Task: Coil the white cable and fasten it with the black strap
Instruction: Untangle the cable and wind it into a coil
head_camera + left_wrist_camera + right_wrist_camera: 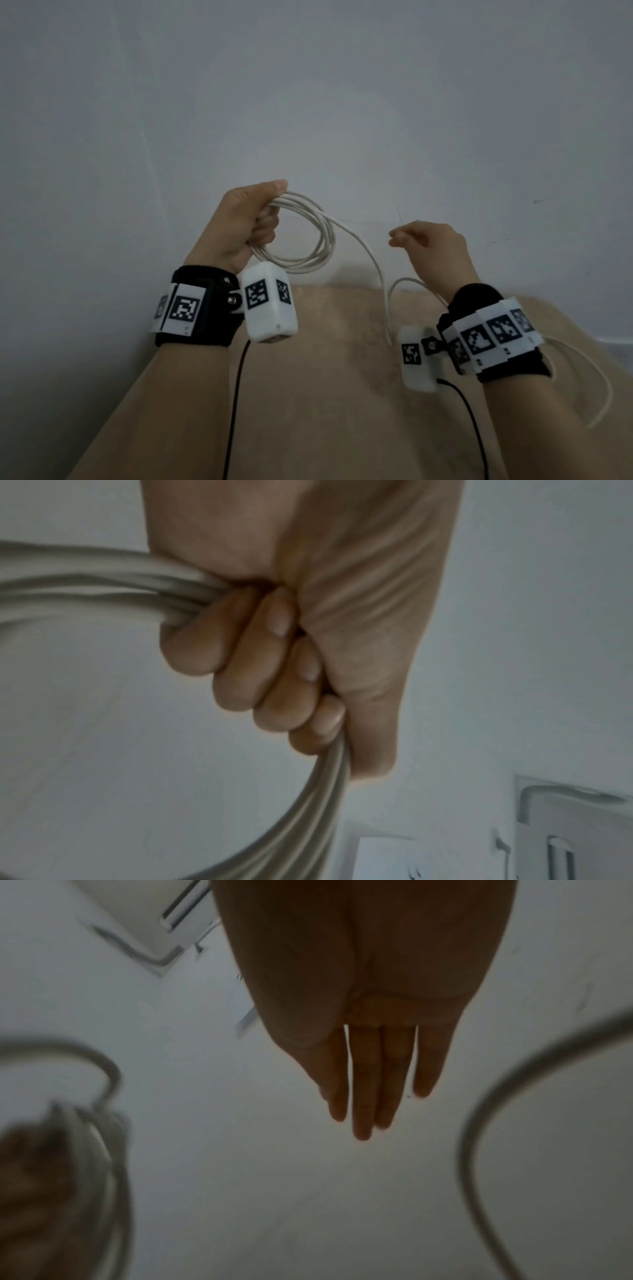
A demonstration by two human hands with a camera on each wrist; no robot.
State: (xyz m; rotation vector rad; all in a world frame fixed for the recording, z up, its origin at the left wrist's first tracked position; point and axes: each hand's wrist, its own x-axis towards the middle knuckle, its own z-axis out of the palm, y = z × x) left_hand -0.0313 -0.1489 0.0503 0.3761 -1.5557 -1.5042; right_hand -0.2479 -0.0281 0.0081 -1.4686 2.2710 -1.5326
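Observation:
My left hand [255, 219] is raised in front of the wall, its curled fingers [240, 653] gripping several loops of the white cable [308, 236]. In the left wrist view the bundled cable [103, 593] enters the fist at the top and leaves at the bottom. A loose length runs from the coil down to the right, under my right wrist and off to the lower right [596, 373]. My right hand [428, 246] hovers to the right of the coil with straight fingers [363, 1085] and holds nothing; the loose cable [486, 1112] curves beside it. No black strap is visible.
A beige cloth-covered surface [325, 394] lies below both hands, against a plain grey-white wall [308, 85]. Black wires [236, 394] hang from the wrist cameras. An air-conditioner unit [143, 912] shows high on the wall in the right wrist view.

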